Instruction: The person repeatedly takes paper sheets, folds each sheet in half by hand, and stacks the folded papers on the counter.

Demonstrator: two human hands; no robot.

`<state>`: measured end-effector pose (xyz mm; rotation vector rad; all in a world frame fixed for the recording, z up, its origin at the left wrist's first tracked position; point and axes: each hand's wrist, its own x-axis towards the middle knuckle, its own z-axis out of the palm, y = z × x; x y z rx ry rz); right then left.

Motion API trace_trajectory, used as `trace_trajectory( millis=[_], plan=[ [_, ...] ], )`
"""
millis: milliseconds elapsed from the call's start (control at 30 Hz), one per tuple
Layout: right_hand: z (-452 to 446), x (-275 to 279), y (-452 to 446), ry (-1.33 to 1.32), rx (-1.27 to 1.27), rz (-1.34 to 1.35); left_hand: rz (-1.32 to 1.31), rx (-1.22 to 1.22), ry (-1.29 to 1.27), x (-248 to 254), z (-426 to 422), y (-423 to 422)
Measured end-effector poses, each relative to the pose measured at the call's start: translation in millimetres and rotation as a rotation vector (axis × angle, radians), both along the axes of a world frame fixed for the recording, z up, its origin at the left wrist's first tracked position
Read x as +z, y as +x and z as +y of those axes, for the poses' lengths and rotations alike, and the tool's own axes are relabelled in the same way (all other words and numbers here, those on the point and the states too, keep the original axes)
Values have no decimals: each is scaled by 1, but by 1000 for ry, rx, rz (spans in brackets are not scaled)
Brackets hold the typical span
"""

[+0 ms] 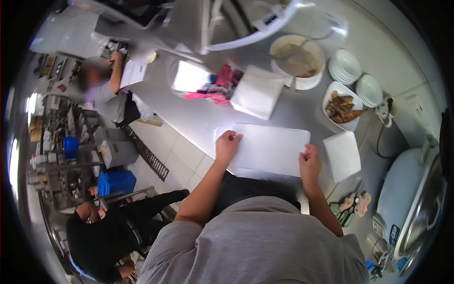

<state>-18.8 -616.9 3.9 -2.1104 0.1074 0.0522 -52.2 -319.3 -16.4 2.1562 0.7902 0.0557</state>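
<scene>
A white sheet of paper lies on the steel counter in front of me, with more sheet edges showing at its left and lower sides. My left hand pinches its left edge, thumb and fingers together. At the opposite edge, my right hand has its fingers curled closed on the paper. Just right of that hand is a smaller white paper stack or box; which of the two I cannot tell. Beyond the sheet sits a thick stack of white paper, beside a pink and dark bundle.
On the steel counter, a large pot, stacked white bowls and a dish of browned food stand at the back right. A big rice cooker is at right. Two other people work at left.
</scene>
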Motion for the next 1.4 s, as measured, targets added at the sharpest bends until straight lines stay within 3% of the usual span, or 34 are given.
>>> trace_trajectory(
  millis=[33,133,200,233,333,433,500,567,700,800,1000,1400],
  plan=[
    [-3,-5,0,-5,3,-2,-5,-36,131,6,-2,0],
    [-5,-13,0,-79,53,-20,39,-34,104,15,-3,2],
    [3,11,2,-79,56,74,100,-32,59,37,-9,4],
    [4,24,4,-91,50,125,-32,-26,142,51,-15,4],
    [12,49,6,-141,139,-320,-365,-182,329,82,-26,4],
    [50,75,1,309,342,-341,-508,-398,339,87,-44,-2],
    [81,59,-2,326,464,-418,-464,-567,318,66,-50,-3],
    [113,52,-5,355,585,-410,-295,-601,465,37,-54,-4],
    [138,0,-6,129,658,-341,-102,-640,463,15,-55,-5],
    [128,-5,-1,89,722,-307,-45,-635,523,12,-55,-3],
    [75,9,9,-536,604,-346,-33,-629,570,17,-57,-5],
    [43,1,-18,-760,366,-358,-96,-653,627,16,-59,-20]
  ],
)
